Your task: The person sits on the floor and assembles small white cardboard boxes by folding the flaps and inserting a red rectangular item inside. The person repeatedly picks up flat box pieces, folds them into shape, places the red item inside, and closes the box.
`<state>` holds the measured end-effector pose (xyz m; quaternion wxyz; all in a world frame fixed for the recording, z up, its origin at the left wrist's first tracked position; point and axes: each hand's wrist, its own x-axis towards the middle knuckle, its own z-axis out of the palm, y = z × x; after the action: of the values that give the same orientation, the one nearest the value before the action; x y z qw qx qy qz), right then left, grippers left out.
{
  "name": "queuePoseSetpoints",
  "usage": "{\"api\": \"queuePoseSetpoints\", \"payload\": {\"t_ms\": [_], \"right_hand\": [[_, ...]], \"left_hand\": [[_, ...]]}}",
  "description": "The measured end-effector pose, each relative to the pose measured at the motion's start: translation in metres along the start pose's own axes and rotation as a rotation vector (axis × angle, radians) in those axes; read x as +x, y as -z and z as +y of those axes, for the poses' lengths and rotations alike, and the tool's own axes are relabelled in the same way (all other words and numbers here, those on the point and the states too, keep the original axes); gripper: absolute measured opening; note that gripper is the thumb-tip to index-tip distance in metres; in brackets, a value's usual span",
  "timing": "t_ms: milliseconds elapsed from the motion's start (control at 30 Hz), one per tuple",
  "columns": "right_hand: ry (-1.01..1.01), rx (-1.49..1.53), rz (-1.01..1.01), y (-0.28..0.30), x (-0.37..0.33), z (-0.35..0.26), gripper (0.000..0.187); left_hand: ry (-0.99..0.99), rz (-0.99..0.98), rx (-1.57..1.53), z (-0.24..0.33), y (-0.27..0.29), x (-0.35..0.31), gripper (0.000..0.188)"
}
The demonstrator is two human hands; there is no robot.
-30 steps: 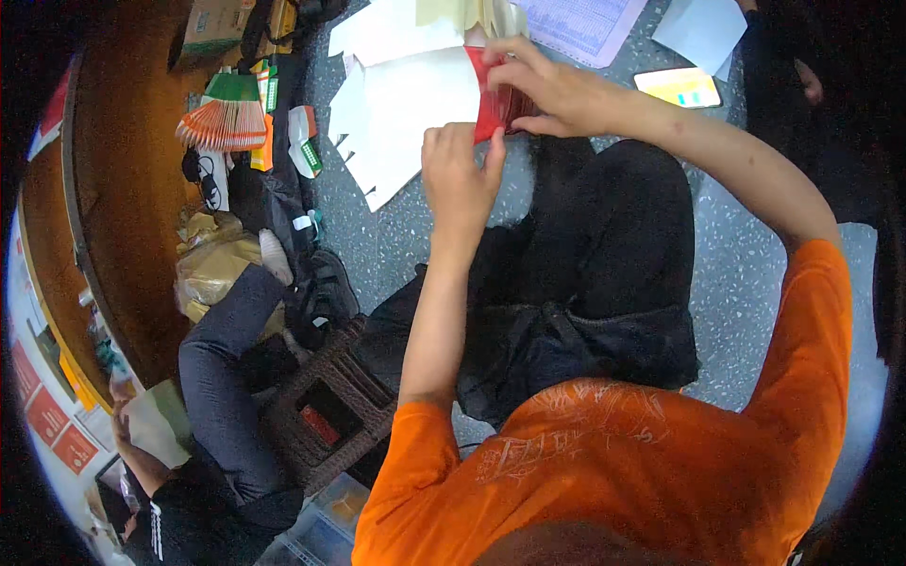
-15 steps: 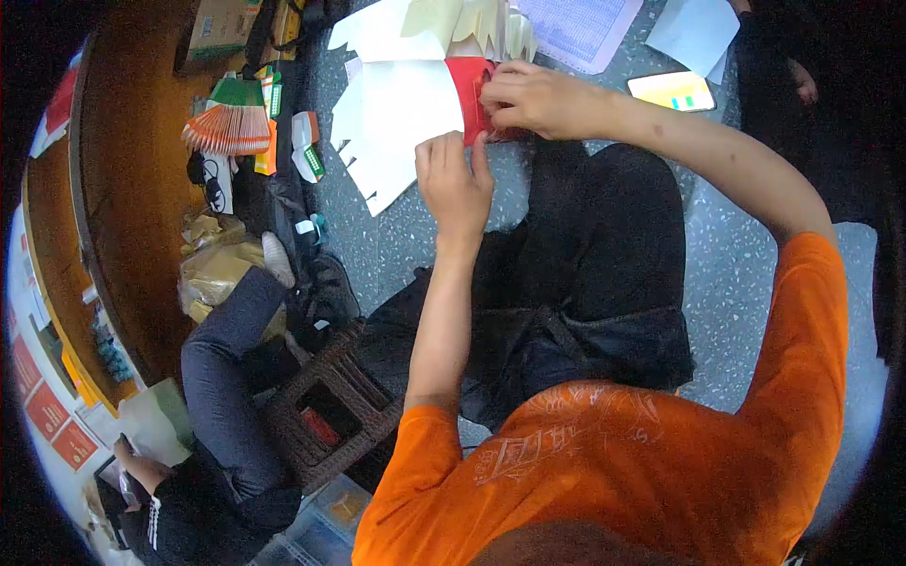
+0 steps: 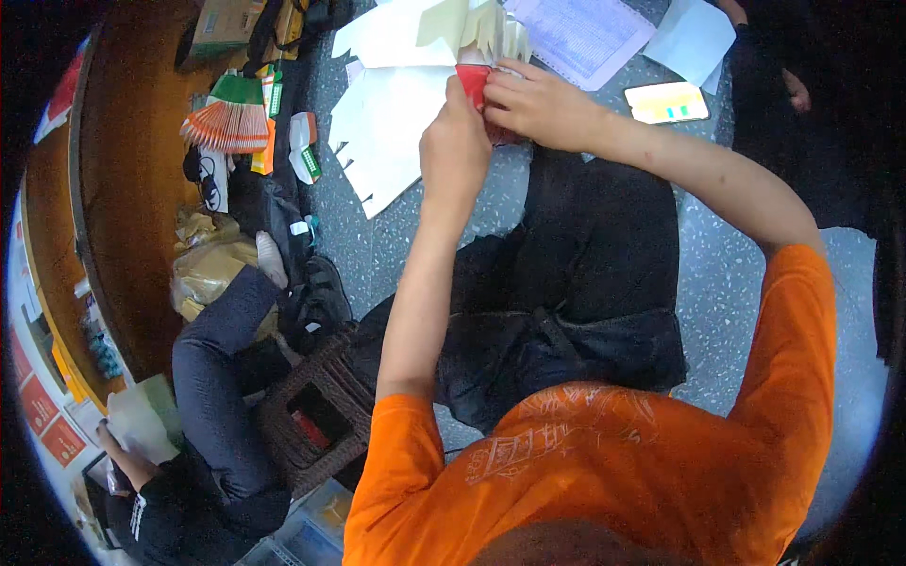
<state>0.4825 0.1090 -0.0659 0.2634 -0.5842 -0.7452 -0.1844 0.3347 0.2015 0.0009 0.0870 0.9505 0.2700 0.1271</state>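
Note:
A flat red paper piece (image 3: 471, 81) lies at the right edge of a spread of white paper sheets (image 3: 389, 118); whether it is an envelope or a booklet I cannot tell. My left hand (image 3: 456, 141) is closed on its left edge, thumb and fingers together. From the right, my right hand (image 3: 540, 107) reaches over it with bent fingers closed at its right edge. The two hands are close together and hide much of the red piece. Behind them stand cream-coloured folded papers (image 3: 486, 30).
A printed sheet (image 3: 580, 38), a lit phone (image 3: 667, 102) and pale papers (image 3: 692, 42) lie on the speckled floor. To the left are fanned orange-and-green packets (image 3: 229, 118), a plastic-wrapped bundle (image 3: 212, 274) and a brown woven stool (image 3: 316, 415). Other people sit at left and upper right.
My left hand has moved up and closed over the red piece's left side, covering more of it. My right hand stays at its right edge, shifted slightly. The view has shifted a little.

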Motion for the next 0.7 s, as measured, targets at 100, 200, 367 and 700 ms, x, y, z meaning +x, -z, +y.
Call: {"api": "queuePoseSetpoints", "payload": {"t_ms": [100, 200, 367, 700], "right_hand": [[-0.024, -0.078, -0.046, 0.005, 0.004, -0.001, 0.021], [-0.077, -0.084, 0.001, 0.004, 0.004, -0.003, 0.023], [-0.119, -0.09, -0.034, 0.007, 0.003, 0.0, 0.026], [-0.082, 0.143, -0.057, -0.006, -0.004, 0.008, 0.026]], "left_hand": [[0.022, 0.003, 0.018, 0.003, 0.0, -0.001, 0.035], [0.03, -0.027, 0.066, 0.006, 0.001, 0.0, 0.039], [0.003, -0.073, 0.13, 0.006, -0.001, 0.01, 0.042], [-0.085, -0.096, -0.058, -0.003, -0.004, 0.015, 0.044]]}}
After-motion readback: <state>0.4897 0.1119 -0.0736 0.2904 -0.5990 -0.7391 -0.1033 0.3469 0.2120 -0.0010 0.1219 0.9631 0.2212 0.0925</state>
